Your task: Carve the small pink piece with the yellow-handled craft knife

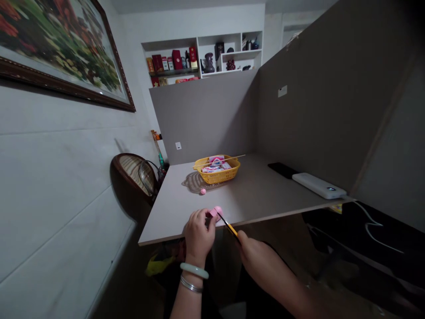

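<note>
My left hand [199, 230] is at the near edge of the table, fingers closed on a small pink lump [218, 210]. The lump looks soft, but its material is too small to tell. My right hand [253, 249] grips a slim tool [232, 229] with a yellow handle and a narrow dark blade. Its tip touches the pink lump or lies just in front of it. A small pink ball [203, 191] sits farther back on the table, short of the yellow basket [217, 178].
Colourful packets [215, 167] fill the basket, and a thin stick [232, 157] lies across its top. On the right are a white power bank [318, 185] with a cable and a dark flat object [281, 169]. Grey panels [212, 119] enclose the table's back and right.
</note>
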`<state>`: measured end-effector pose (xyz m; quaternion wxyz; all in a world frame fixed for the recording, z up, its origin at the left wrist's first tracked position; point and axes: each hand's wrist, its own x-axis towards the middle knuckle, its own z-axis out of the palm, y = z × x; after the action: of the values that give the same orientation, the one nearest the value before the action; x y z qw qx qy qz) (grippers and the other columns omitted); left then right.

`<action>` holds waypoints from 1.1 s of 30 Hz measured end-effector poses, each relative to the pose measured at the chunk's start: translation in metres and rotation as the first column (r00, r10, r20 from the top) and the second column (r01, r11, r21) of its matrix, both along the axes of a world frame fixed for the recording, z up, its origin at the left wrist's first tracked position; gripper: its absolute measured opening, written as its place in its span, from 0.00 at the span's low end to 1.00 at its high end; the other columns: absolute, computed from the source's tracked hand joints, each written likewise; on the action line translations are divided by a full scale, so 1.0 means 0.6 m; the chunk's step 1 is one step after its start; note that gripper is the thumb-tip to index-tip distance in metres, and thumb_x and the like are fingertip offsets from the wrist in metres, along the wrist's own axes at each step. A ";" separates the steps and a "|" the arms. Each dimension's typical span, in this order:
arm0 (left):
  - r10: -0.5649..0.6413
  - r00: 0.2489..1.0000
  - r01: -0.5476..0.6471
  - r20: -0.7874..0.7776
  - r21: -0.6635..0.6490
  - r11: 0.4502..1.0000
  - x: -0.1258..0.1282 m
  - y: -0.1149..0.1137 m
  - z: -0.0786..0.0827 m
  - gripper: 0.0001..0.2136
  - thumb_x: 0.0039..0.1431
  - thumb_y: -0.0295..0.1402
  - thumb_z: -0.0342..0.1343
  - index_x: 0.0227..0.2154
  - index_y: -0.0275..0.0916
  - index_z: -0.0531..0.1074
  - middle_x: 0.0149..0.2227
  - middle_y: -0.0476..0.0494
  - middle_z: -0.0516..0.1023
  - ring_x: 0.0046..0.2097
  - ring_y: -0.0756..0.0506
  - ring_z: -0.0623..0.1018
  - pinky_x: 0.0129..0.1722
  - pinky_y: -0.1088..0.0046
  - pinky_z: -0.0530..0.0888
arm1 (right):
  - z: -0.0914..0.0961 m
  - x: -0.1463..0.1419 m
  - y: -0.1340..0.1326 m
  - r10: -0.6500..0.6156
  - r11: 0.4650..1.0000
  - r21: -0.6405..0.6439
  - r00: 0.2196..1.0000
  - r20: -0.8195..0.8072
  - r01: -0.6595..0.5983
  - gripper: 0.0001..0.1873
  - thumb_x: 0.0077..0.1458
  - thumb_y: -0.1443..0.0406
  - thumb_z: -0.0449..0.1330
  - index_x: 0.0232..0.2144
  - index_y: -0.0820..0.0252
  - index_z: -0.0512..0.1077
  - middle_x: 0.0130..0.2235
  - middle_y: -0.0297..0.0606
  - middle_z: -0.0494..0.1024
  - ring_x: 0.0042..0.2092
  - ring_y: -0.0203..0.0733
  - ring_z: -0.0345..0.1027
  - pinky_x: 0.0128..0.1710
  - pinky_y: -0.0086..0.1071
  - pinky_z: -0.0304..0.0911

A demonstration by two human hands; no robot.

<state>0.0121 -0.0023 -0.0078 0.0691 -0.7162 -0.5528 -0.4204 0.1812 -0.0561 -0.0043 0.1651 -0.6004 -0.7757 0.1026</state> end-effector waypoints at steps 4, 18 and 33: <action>0.004 1.000 -0.004 0.009 -0.003 1.000 -0.001 0.003 -0.003 0.08 0.62 0.39 0.51 0.37 0.41 0.69 0.36 0.45 0.75 0.39 0.45 0.74 0.38 0.69 0.69 | 0.017 -0.016 0.026 0.006 1.000 0.009 0.998 0.060 -0.007 0.10 0.63 0.68 0.44 0.39 0.60 0.65 0.34 0.43 0.79 0.34 0.44 0.75 0.25 0.30 0.46; -0.006 1.000 0.006 0.004 0.011 1.000 -0.003 0.002 -0.002 0.09 0.62 0.39 0.51 0.36 0.40 0.70 0.36 0.44 0.75 0.39 0.44 0.74 0.37 0.69 0.69 | 0.020 -0.022 0.029 0.005 1.000 0.012 0.999 0.049 -0.005 0.10 0.64 0.66 0.45 0.38 0.60 0.65 0.34 0.43 0.79 0.34 0.43 0.75 0.25 0.30 0.45; 0.017 1.000 -0.017 0.002 0.026 1.000 -0.002 0.002 -0.005 0.08 0.61 0.38 0.51 0.38 0.40 0.70 0.36 0.44 0.76 0.39 0.44 0.74 0.37 0.69 0.69 | 0.020 -0.016 0.026 0.029 1.000 0.010 0.999 0.026 -0.029 0.10 0.65 0.66 0.44 0.37 0.60 0.64 0.34 0.42 0.79 0.34 0.42 0.75 0.25 0.30 0.44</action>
<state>0.0109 -0.0014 -0.0106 0.0818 -0.7101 -0.5534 -0.4276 0.1714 -0.0407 0.0080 0.1565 -0.5897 -0.7868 0.0932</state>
